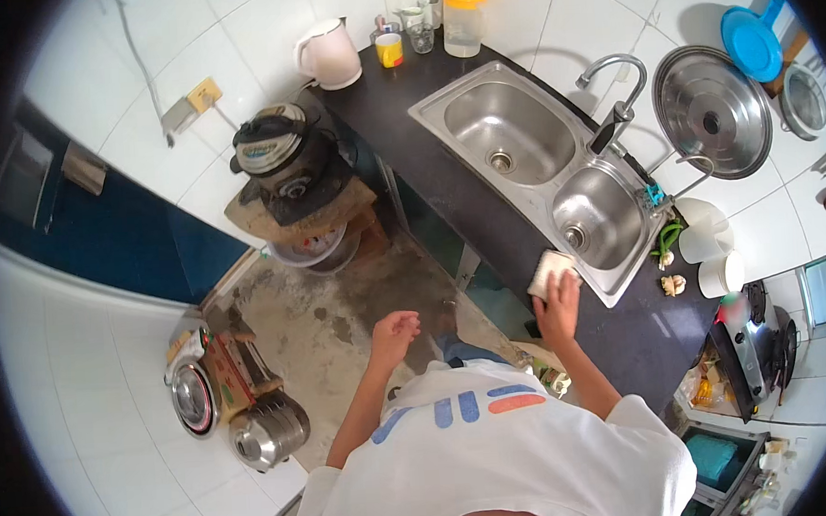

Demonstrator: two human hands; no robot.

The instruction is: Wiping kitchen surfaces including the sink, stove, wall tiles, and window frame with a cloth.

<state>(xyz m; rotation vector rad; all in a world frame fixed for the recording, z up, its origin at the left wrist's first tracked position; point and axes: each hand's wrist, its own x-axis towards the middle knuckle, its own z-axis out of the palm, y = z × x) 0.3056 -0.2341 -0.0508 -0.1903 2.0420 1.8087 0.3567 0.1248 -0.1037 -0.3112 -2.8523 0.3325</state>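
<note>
My right hand (559, 309) presses a folded pale cloth (551, 273) onto the dark countertop (484, 219), beside the front rim of the smaller basin of a double stainless-steel sink (532, 196). My left hand (394, 334) hangs over the floor in front of my body, its fingers loosely curled and no object seen in it. A chrome faucet (615, 100) rises behind the sink. Near the sink's right end lie green chili peppers (666, 241) and garlic bulbs (673, 285).
A pink electric kettle (329, 54), a yellow mug (389, 50) and a lidded plastic pitcher (463, 27) stand at the counter's far end. An electric pressure cooker (278, 153) rests on a stand to the left. Steel pots (269, 432) sit by the left wall; a gas stove (743, 339) is at right.
</note>
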